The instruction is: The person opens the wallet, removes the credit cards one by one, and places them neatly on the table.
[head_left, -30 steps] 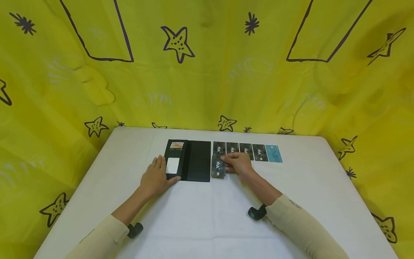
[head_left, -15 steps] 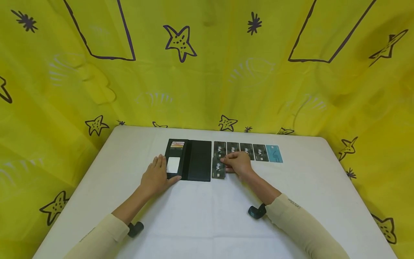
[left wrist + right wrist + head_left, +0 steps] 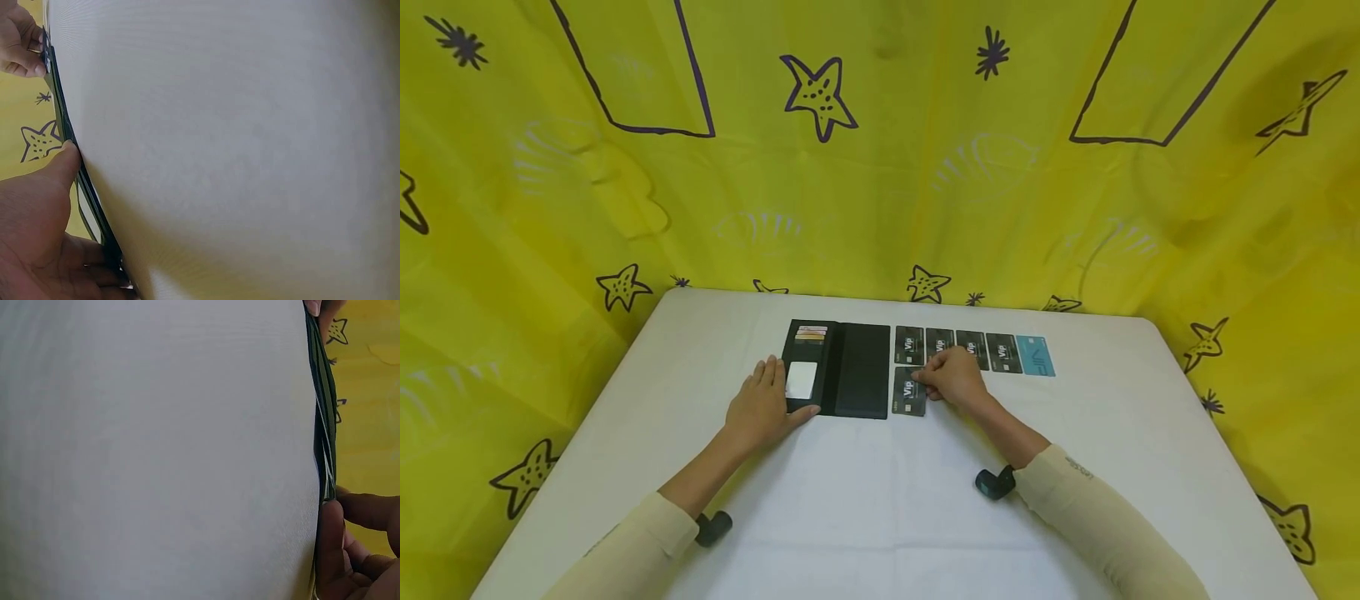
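Note:
A black wallet (image 3: pixel 862 375) lies spread flat on the table, with several cards (image 3: pixel 810 335) in its upper left slots and a white window (image 3: pixel 801 380) below them. My left hand (image 3: pixel 758 410) rests along its left edge, fingers straight and thumb on the lower edge. With thumb and forefinger my right hand (image 3: pixel 956 377) pinches the right edge of a black Vip card (image 3: pixel 906 398), just right of the wallet. In the right wrist view the thumb (image 3: pixel 331 528) and forefinger meet at the card's edge; the card face is hidden there.
Behind the held card runs a row of several black Vip cards (image 3: pixel 909 345), ending in a blue card (image 3: pixel 1035 357) on the right. The right hand partly covers the row. The white table (image 3: pixel 850 508) meets a yellow patterned curtain (image 3: pixel 880 208) at the back.
The Vip card in my right hand has shifted slightly toward me and right, from overlapping the first card of the row to lying below it. My left hand stays in place.

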Motion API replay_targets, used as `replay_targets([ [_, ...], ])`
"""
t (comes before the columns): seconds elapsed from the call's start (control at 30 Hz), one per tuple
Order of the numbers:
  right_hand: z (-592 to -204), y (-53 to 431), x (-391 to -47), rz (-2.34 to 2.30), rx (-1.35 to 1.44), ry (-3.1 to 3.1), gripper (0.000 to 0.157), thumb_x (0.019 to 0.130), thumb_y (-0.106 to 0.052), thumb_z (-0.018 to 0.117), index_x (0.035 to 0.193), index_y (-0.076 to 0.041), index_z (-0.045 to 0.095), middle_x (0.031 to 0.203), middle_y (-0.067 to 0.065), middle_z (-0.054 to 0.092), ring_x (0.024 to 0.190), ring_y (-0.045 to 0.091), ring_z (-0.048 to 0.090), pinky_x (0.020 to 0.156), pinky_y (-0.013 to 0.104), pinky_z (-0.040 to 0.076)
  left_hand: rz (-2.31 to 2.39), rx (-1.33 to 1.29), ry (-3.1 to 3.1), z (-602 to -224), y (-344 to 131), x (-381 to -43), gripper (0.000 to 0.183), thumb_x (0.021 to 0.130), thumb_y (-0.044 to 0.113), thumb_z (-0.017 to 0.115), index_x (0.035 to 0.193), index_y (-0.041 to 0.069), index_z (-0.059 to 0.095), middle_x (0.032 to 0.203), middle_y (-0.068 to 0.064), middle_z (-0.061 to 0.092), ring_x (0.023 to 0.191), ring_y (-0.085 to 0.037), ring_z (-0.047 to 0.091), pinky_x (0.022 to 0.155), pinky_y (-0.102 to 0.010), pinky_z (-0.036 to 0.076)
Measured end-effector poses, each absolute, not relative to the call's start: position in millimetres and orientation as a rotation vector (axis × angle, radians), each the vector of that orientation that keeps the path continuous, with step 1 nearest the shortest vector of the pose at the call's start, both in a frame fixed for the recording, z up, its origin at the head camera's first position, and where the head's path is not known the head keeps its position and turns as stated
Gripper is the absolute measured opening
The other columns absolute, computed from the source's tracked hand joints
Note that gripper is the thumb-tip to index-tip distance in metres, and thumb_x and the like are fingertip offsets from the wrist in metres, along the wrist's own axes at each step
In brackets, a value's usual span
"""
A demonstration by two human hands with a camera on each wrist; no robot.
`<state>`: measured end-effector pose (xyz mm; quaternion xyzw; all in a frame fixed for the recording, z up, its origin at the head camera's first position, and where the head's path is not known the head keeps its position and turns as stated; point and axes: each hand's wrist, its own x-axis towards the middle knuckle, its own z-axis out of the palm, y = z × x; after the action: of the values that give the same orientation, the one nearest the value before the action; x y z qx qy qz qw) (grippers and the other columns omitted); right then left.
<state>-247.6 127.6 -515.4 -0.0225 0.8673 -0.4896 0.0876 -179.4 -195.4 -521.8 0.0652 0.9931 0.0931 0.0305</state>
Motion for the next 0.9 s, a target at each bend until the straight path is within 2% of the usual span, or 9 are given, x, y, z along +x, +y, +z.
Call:
replay_targets([
  [0.13,-514.4,125.5,-250.2,-1.289,-0.108,2.659,0.031,0.09,-0.012,0.085,0.066,-0.004,0.068,0.057,0.004,0.065,0.048,0.014,0.062,0.048,0.022,0.046,0.304,0.195,3.06,-523.1,-195.8,-179.5,0.105,0.095,0.056,0.072,0.155,-0.019,0.028,0.162,-0.038,0.028,0.151,-0.052,0.027,0.12,-0.06,0.029],
  [0.27,-512.2,122.9,-252.4,-1.182,-0.091,2.688,0.032,0.091,-0.016,0.085,0.066,-0.006,0.067,0.056,0.004,0.064,0.047,0.014,0.059,0.047,0.023,0.038,0.3,0.2,3.064,-523.6,-196.0,-179.5,0.106,0.095,0.056,0.072,0.155,-0.019,0.028,0.162,-0.038,0.028,0.151,-0.052,0.027,0.121,-0.06,0.029],
  [0.9,-497.6,120.0,-261.4,-1.008,-0.052,2.625,0.03,0.09,-0.015,0.085,0.067,-0.002,0.072,0.055,0.007,0.066,0.046,0.016,0.065,0.046,0.023,0.046,0.29,0.199,3.059,-518.6,-193.2,-178.0,0.104,0.096,0.055,0.071,0.155,-0.02,0.028,0.162,-0.038,0.028,0.151,-0.052,0.027,0.121,-0.059,0.028],
])
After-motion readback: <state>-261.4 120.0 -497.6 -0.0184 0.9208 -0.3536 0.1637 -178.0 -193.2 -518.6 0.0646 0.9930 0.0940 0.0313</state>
